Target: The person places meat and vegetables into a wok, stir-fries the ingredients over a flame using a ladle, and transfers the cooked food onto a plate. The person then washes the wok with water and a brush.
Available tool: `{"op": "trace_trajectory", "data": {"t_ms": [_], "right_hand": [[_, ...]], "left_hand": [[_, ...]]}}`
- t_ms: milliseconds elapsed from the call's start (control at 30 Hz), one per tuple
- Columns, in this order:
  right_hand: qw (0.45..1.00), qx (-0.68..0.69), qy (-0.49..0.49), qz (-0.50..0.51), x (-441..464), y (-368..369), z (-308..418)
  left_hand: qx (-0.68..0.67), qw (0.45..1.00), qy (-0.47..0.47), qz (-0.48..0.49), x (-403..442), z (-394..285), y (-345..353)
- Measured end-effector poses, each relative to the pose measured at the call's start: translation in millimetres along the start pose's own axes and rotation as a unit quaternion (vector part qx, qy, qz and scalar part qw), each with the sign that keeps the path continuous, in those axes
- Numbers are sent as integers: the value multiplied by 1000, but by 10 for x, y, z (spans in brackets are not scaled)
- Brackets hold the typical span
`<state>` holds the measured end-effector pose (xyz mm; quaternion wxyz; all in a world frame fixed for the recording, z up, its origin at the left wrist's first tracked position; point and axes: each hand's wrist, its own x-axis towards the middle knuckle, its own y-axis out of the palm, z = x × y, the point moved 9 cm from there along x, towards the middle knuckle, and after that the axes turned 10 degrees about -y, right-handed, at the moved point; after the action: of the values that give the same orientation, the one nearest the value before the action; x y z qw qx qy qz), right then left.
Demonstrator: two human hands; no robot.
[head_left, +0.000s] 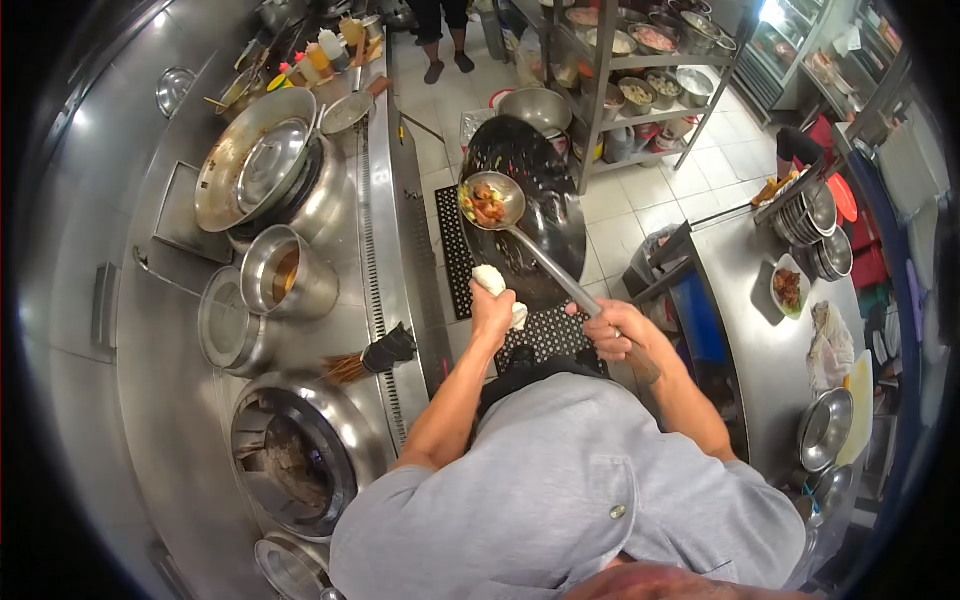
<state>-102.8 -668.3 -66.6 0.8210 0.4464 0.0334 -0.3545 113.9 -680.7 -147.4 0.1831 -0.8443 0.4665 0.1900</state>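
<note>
My right hand [618,330] is wrapped round the long handle of a metal ladle [552,262]. In the ladle's bowl lies a portion of browned food pieces [485,205] with bits of green. Just behind the bowl, a large dark wok [545,170] stands steeply tilted, its inner surface dotted with food scraps. My left hand [490,315] is closed on a folded white cloth [489,279] at the wok's near left edge. Whether the fingers also grip the wok's rim under the cloth is hidden.
On the left, the steel stove [340,350] carries a large pan [215,195], a steel pot [318,285], a bamboo brush [350,368] and an open burner [290,460]. A side counter [735,270] at right holds a plate of food [788,290] and stacked bowls [835,250]. Another person's legs [440,30] stand ahead.
</note>
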Motion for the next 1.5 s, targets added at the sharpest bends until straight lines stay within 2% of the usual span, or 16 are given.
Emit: {"op": "trace_trajectory", "data": {"t_ms": [33,133,333,467,533,600,667,800,867,933,1067,1200,1267,1333,1400,1500], "right_hand": [[993,101,-22,62,-38,70,-30],[982,170,-25,75,52,80,-264],[987,162,11,-6,-1,-185,-197],[992,-16,14,-122,-130,-613,-32],[979,-97,11,-181,-132,-688,59],[937,-257,0,-237,-115,-711,186],[957,-214,-2,-196,100,-771,4],[993,-43,-21,-103,149,-333,-8],[998,26,-35,-45,166,-177,-10],[980,197,-30,17,189,-38,-59],[967,251,-26,22,196,-121,-117],[985,150,-32,-78,54,-591,32],[980,-45,-35,-193,-81,-822,203],[970,-123,-37,-207,10,-948,265],[882,-376,-40,-282,117,-993,410],[958,-188,-47,-212,422,-653,166]], "left_hand": [[-52,999,12,6,111,123,-12],[-211,961,-57,167,-124,120,164],[-286,913,-219,190,-344,538,156],[-246,934,-175,191,-393,457,108],[-179,973,-52,136,-344,321,23],[-102,985,-58,127,-336,360,47],[1,999,39,6,-415,208,-43],[110,993,35,-17,-425,4,-45],[82,994,57,-43,-391,-50,-74],[-13,1000,12,26,-206,168,-23],[-161,970,-99,151,-209,290,84],[-216,947,-174,161,-323,394,111],[-167,967,-82,174,-403,172,105],[-115,985,-31,123,-499,39,104],[-49,998,0,49,-457,72,87],[48,998,20,21,-398,-100,233]]}}
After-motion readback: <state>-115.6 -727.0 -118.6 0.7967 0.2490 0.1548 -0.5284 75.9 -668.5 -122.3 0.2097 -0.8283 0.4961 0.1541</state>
